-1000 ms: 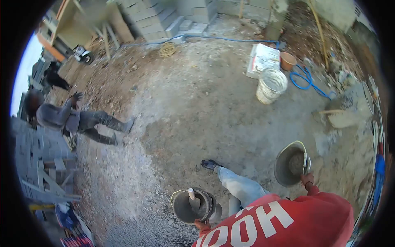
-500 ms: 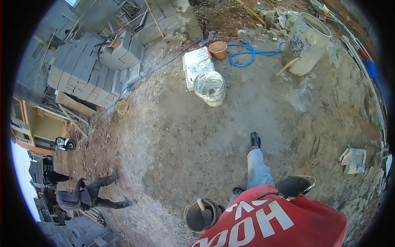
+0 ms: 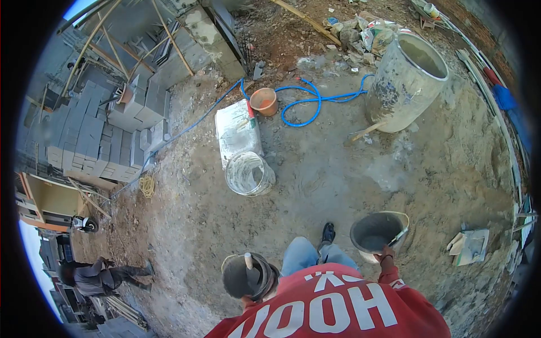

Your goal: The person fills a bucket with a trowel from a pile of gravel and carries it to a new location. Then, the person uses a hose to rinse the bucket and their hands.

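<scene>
A black bucket [image 3: 236, 279] hangs at my left side, with a pale wooden handle [image 3: 248, 260] and dark cloth-like material at its mouth. My left hand [image 3: 247, 302], partly hidden by the red shirt, is closed at its near edge. On the other side, my right hand [image 3: 386, 253] is closed on a second bucket [image 3: 369, 228], dark inside, by its rim and handle side. This bucket is tilted, and its inside looks bare. Ahead on the ground stands a cement-smeared pail [image 3: 248, 183] beside a white slab-like block [image 3: 236, 127].
A large grey barrel [image 3: 389, 90] stands ahead right, a wooden stick at its base. A blue hose [image 3: 319, 100] curls near an orange pot [image 3: 264, 102]. Stacked grey blocks [image 3: 84, 132] are at left, where another person [image 3: 104, 277] walks. A crumpled sack [image 3: 470, 247] lies right.
I have stepped forward, so the pail and barrel appear nearer. The right bucket has swung out from beside my body, showing its inside and my right hand. The other person's legs have shifted.
</scene>
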Tool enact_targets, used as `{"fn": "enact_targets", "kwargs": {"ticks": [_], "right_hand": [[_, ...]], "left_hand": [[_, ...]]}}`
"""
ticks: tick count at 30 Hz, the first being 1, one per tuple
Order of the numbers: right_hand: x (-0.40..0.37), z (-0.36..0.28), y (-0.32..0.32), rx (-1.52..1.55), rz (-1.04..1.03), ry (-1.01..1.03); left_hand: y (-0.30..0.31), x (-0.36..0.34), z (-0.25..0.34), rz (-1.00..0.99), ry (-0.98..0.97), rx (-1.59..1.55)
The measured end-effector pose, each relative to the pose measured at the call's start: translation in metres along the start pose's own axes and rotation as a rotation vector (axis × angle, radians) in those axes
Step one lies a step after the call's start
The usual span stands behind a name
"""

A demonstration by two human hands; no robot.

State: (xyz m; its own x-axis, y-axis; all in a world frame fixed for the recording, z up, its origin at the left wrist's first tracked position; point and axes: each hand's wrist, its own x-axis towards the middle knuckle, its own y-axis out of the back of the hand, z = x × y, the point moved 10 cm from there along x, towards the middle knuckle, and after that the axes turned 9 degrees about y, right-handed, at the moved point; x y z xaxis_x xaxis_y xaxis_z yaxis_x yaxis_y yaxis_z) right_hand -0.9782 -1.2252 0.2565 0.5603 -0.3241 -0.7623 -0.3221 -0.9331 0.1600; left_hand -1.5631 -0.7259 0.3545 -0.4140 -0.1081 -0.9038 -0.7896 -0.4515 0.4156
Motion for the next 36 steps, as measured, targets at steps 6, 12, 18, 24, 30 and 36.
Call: {"fn": "enact_targets", "kwargs": {"ticks": [6, 12, 18, 24, 30, 36], "right_hand": [[0.033, -0.229, -0.211, -0.263, -0.043, 0.214], [0.065, -0.398, -0.378, -0.151, -0.133, 0.453], [0.145, -0.484, -0.47, -0.314, -0.06, 0.419], [0.181, -0.588, -0.595, -0.416, -0.025, 0.391], [0.239, -0.673, -0.738, -0.479, -0.038, 0.414], [0.461, -0.664, -0.887, -0.804, -0.101, 0.396]], "left_hand": [[-0.228, -0.104, 0.017, -0.577, -0.69, 0.705], [-0.447, -0.2, 0.013, -0.658, -0.812, 0.405], [-0.686, -0.23, 0.007, -0.319, -0.349, 0.261], [-0.882, -0.418, 0.017, -0.534, -0.478, 0.42], [-1.064, -0.524, 0.031, -0.595, -0.487, 0.495], [-1.283, -0.589, 0.033, -0.724, -0.524, 0.348]]}}
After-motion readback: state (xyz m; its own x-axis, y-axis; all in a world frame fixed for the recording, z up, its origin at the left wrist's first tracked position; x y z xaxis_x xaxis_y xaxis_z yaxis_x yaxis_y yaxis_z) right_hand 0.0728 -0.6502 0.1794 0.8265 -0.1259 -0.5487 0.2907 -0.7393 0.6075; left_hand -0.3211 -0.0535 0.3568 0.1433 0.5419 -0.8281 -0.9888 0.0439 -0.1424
